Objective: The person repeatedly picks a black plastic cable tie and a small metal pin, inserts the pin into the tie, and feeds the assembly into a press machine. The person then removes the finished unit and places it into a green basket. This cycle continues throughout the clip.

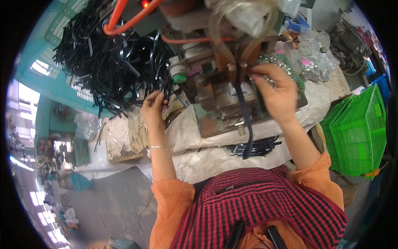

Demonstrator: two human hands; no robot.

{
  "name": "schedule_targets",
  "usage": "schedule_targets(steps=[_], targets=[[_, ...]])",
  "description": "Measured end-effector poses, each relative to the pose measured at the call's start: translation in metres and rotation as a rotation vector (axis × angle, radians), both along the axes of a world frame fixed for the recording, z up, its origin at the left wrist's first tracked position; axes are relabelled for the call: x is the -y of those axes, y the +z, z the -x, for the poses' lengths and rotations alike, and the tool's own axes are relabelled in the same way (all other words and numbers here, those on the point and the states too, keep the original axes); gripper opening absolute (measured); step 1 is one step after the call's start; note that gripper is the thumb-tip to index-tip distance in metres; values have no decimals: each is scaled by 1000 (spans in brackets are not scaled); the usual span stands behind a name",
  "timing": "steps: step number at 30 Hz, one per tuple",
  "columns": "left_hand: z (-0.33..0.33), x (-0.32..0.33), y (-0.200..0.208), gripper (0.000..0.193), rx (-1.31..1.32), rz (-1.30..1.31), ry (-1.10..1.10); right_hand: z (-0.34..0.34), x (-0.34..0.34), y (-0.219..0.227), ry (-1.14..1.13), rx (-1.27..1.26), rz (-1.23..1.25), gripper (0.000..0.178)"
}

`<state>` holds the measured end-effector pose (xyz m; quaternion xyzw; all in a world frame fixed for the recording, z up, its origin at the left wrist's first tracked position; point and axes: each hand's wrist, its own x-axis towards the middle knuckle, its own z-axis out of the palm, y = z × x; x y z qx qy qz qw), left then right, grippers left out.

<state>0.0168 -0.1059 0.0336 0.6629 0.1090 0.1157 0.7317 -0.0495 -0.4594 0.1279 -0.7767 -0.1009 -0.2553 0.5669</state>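
Note:
A black strap (pixel 244 112) hangs down the front of a greasy metal press (pixel 215 97), its upper end under the press head and its lower end over the cloth-covered edge. My right hand (pixel 278 90), slightly blurred, reaches in from the right with thumb and forefinger close together beside the strap's upper end. What those fingers hold, if anything, is too small to name. To the left of the press, my left hand (pixel 154 108) is curled with its fingertips together, beside a big heap of black straps (pixel 124 54). Its grip hides whatever is in it.
Small metal parts (pixel 275 68) lie behind my right hand, with bagged ones (pixel 313 68) further right. A green button (pixel 179 78) sits on the press's left. Green plastic crates (pixel 356 133) stand at the right. More straps (pixel 257 147) lie near my apron. Orange hose (pixel 120 18) hangs above.

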Motion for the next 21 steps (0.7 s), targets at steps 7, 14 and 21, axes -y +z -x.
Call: schedule_targets(steps=[7, 14, 21], targets=[[38, 31, 12, 24, 184, 55, 26, 1, -36, -9, 23, -81, -466, 34], [93, 91, 84, 24, 593, -318, 15, 6, -41, 25, 163, -196, -572, 45], [110, 151, 113, 38, 1117, -912, -368, 23, 1, 28, 216, -124, 11, 45]])
